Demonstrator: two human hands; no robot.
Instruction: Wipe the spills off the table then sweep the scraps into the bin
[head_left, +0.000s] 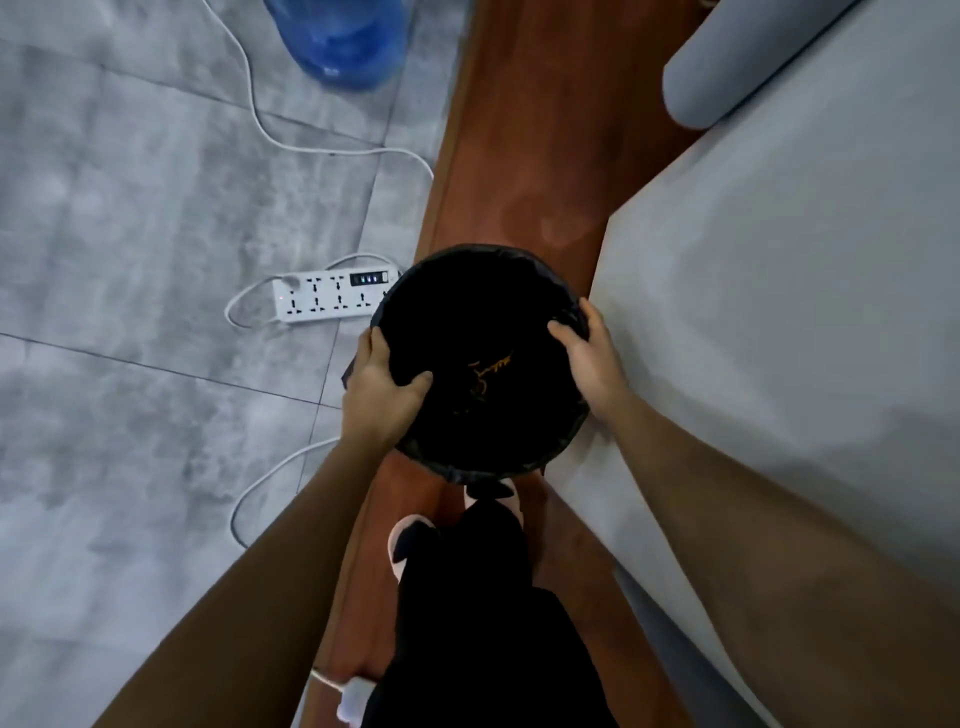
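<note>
Both forearms nearest, reaching down to the bin (480, 358) at frame centre: left hand (382, 397) clamped on the rim at 8 o'clock, thumb hooked inside; right hand (589, 353) closed on the rim at 3 o'clock, fingers (563, 332) over the black liner (519, 257). Likely light and stiff-walled, though slick where the liner bunches; best gripped by pinching rim through liner on opposite sides. Bench (779, 286) touching at 3 o'clock, power strip (332, 296) just beside at 9 o'clock.
</note>
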